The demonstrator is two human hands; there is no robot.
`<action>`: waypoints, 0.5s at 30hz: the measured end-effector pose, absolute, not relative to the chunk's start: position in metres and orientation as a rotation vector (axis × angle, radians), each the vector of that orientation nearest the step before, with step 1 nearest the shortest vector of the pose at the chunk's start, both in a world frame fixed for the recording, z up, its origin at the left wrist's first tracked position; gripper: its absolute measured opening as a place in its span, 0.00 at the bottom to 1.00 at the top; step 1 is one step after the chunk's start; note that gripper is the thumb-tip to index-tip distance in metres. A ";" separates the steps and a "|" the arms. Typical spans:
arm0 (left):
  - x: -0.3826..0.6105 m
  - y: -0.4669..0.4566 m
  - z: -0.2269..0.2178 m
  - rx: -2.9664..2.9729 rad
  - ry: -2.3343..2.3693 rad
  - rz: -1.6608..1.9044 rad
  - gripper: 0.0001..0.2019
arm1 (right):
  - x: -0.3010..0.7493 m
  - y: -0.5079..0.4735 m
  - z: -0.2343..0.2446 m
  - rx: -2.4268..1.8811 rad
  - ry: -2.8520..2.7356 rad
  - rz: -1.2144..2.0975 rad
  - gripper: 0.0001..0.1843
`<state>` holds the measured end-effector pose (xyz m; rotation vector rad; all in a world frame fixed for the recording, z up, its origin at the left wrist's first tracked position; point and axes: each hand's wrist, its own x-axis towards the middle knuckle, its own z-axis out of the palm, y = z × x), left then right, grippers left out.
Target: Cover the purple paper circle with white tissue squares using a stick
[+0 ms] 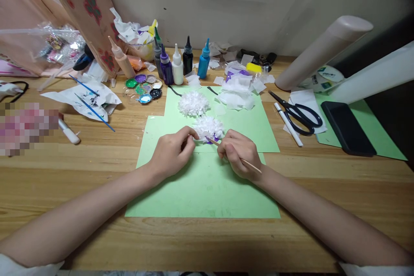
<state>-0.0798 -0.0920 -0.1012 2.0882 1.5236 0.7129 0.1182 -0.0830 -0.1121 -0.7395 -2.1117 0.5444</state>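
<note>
My left hand [172, 152] pinches the near left edge of a white tissue-paper flower [209, 127] lying on a light green paper sheet [200, 189]. My right hand [238, 152] grips a thin wooden paintbrush [250, 164] like a pen, its tip touching purple paint at the flower's near edge. A second white paper flower [193, 103] lies just behind the first on another green sheet [249, 123].
Several paint bottles [177, 65] and a paint-cap palette [145, 88] stand at the back. White paper scraps [239, 90], black scissors [299, 114], a white pen [288, 124], a black phone [347, 127] and a white lamp [323, 49] are right. Blue brushes [93, 110] on stained paper lie left.
</note>
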 end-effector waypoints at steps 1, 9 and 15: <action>-0.079 -0.091 -0.100 2.042 1.575 0.709 0.11 | 0.118 -0.083 -0.112 -0.749 -2.100 0.556 0.21; -0.077 -0.083 -0.101 2.083 1.711 0.461 0.10 | 0.110 -0.083 -0.110 -1.002 -1.884 0.742 0.25; -0.077 -0.084 -0.100 2.115 1.709 0.436 0.10 | 0.101 -0.077 -0.105 -1.096 -1.789 0.834 0.26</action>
